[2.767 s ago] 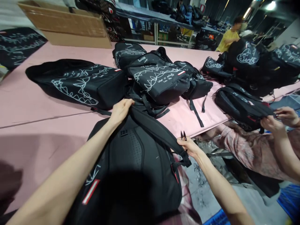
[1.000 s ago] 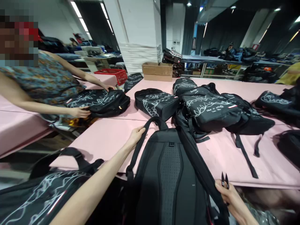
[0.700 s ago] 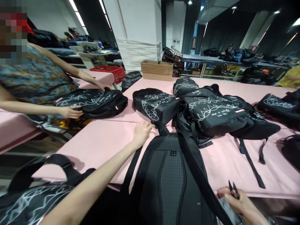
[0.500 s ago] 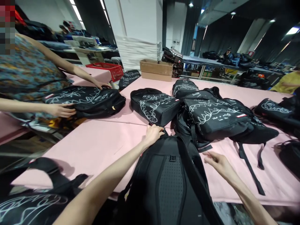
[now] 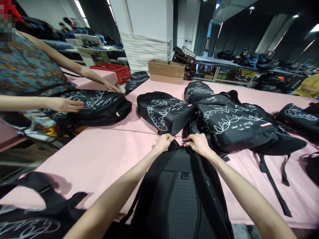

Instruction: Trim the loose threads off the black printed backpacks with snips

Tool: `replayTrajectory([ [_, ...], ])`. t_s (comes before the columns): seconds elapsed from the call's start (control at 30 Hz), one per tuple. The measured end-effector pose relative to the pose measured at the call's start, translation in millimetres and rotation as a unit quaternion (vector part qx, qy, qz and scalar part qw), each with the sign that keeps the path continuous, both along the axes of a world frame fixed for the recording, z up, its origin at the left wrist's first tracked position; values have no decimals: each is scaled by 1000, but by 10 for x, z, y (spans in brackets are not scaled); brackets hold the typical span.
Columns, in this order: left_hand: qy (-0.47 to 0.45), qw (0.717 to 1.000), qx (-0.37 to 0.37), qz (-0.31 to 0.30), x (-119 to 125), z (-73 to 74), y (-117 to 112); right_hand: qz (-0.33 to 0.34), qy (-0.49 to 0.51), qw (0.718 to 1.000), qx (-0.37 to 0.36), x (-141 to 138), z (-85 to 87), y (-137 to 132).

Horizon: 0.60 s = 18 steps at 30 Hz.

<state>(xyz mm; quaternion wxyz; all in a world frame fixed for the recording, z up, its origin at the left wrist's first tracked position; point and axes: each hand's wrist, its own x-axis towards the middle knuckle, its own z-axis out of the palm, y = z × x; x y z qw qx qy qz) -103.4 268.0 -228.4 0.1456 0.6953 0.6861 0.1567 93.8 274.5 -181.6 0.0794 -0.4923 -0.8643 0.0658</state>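
A black backpack lies back-side up on the pink table in front of me, its mesh back panel and shoulder straps facing me. My left hand is closed on the backpack's top edge. My right hand is closed just beside it on the same edge, a few centimetres to the right. The dark pointed tips of small black snips poke out of my right hand towards my left hand.
Several black backpacks with white scribble prints lie just beyond my hands. A co-worker's hands rest on a backpack at the left. A cardboard box and a red basket stand at the back. Another backpack lies at the lower left.
My view swung left, then steadied. My left hand slid up the strap to the backpack's top. My right hand left the right strap and came up beside the left hand.
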Motion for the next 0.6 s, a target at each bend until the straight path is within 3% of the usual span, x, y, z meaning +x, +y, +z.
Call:
replayTrajectory([
  [0.27, 36, 998, 38, 41, 194, -5, -105, -10, -22, 1000, -3, -39, -81, 19],
  [0.6, -35, 999, -11, 17, 190, 2, -63, -2, -11, 1000, -7, -67, -110, 49],
])
